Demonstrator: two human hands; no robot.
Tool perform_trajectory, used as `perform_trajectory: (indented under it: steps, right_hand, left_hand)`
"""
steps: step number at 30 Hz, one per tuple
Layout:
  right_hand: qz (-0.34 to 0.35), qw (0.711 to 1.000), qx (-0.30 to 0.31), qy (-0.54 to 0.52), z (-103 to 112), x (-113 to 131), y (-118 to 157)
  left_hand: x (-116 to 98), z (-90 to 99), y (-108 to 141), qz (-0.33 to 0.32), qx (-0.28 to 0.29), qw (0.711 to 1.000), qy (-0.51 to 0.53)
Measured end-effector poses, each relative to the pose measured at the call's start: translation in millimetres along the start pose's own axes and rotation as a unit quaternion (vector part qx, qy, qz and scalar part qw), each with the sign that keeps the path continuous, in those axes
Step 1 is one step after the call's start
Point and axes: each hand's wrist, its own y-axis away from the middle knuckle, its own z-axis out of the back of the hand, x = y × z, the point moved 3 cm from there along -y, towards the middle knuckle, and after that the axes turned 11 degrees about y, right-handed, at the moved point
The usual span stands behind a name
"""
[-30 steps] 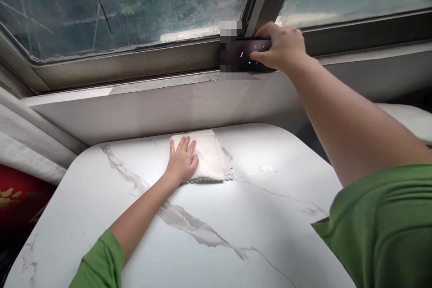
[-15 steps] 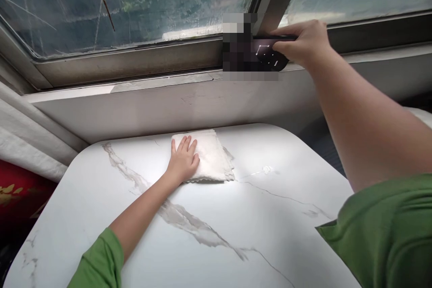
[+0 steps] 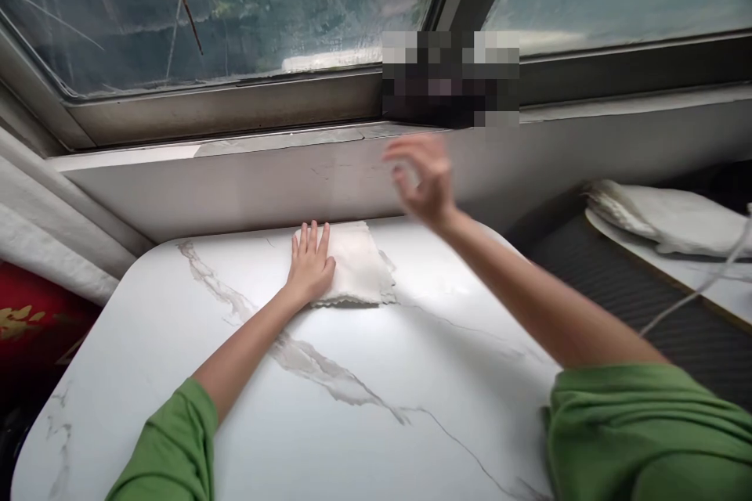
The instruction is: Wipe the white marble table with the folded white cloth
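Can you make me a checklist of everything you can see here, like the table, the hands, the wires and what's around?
Surface: white marbled table, grey veins, bare apart from the cloth.
Job's things: folded white cloth lying flat near the table's far edge.
Clutter: blurred dark thing on the sill; too blurred to tell what it is.
Hands: left hand flat, fingers out, on the cloth's left edge. Right hand in the air, open, blurred, holding nothing.
Cables: white cord at the right, over a dark mat.
Surroundings: dirty window with greenery outside; white pad at right; red thing at left.
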Motion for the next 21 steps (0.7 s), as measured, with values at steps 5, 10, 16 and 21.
perform_trajectory:
  steps: [5, 10, 16, 21]
  right_hand:
    - [0.048, 0.947, 0.305, -0.086, -51.1, 75.7, 78.7]
    - [-0.043, 0.922, 0.385, -0.001, -63.2, 86.6, 109.8]
    - [-0.004, 0.913, 0.406, -0.031, -2.8, 119.3, 142.8]
    - [-0.016, 0.922, 0.378, -0.084, 33.1, 131.6, 155.5]
  left_hand:
    - [2.4, 4.7, -12.6, 0.013, -0.039, 0.999, -0.008]
    - [-2.3, 3.4, -4.3, -0.023, -0.054, 0.998, -0.025]
    - [-26.4, -4.4, 68.9, -0.045, -0.024, 0.999, -0.012]
    - [-40.3, -3.9, 112.3, -0.067, -0.008, 0.998, -0.009]
